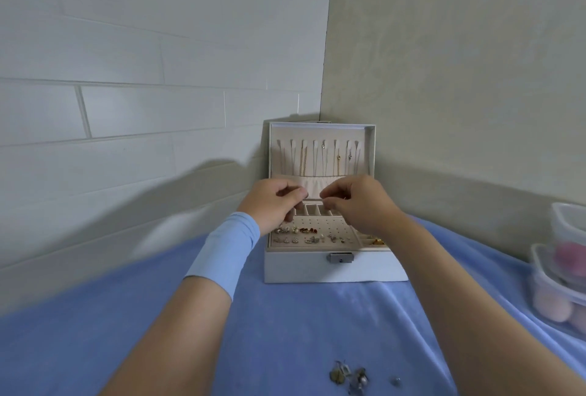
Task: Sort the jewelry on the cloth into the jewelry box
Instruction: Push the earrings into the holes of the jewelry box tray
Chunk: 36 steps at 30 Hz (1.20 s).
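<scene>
A white jewelry box stands open on the blue cloth, in the corner by the walls. Its raised lid holds several hanging necklaces. Several earrings are pinned in the tray's perforated panel. My left hand and my right hand hover over the tray with fingers curled, fingertips close together. My right hand pinches something very small; what it is I cannot make out. Whether my left hand holds anything is hidden. Loose jewelry lies on the cloth near the front edge.
Stacked clear plastic containers with pink sponges stand at the right edge. A small bead-like piece lies right of the loose jewelry. Walls close in behind and to the right of the box.
</scene>
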### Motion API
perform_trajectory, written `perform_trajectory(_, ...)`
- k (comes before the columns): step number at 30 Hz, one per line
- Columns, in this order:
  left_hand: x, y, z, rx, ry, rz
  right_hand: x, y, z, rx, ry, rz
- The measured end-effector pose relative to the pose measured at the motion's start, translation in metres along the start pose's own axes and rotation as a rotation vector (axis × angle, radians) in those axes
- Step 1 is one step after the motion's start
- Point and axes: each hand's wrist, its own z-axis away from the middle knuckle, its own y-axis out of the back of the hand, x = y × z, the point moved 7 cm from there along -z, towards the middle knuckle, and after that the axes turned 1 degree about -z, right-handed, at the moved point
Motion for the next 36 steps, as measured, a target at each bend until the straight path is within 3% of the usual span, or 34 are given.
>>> perform_trajectory(19, -0.002, -0.002, -0.002, -0.009, -0.026, -0.098, -0.005, -0.017, 0.002, -0.143, 0.029, 0.534)
perform_trajectory(24, 0.000, -0.003, -0.001, -0.016, -0.029, -0.077, -0.001, -0.018, 0.003, -0.088, 0.020, 0.480)
perform_trajectory(31, 0.000, -0.003, -0.001, -0.039, -0.003, -0.004, -0.004, -0.018, 0.003, -0.173, 0.035, 0.478)
perform_trajectory(36, -0.001, -0.004, 0.003, -0.047, -0.009, 0.070, -0.003, -0.009, -0.001, -0.103, 0.047, 0.239)
